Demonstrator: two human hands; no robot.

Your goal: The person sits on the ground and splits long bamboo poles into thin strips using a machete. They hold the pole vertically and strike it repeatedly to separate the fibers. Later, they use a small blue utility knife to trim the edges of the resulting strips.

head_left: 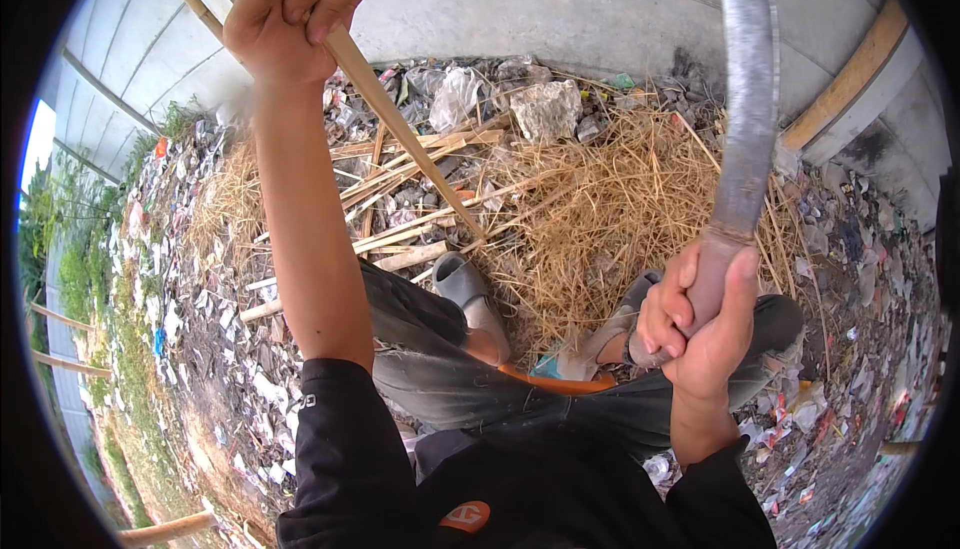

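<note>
My left hand (298,11) is raised at the upper left, its fingers wrapped round a long split bamboo strip (408,134). The strip slants down to the right, and its lower tip is near my left foot. At the right, my right hand (700,317) grips the handle of a machete (748,114). Its long grey blade points up, slightly curved, and runs out of the top of the picture. Blade and strip are apart. Both my feet, in grey sandals (462,284), are at the edge of a heap of thin bamboo shavings (620,209).
More split bamboo strips (375,244) lie on the ground left of the shavings. A pale stone block (546,111) sits behind them, before a grey concrete wall (520,14). A wooden post (850,74) leans at the right. Scattered litter (235,349) covers the ground around me.
</note>
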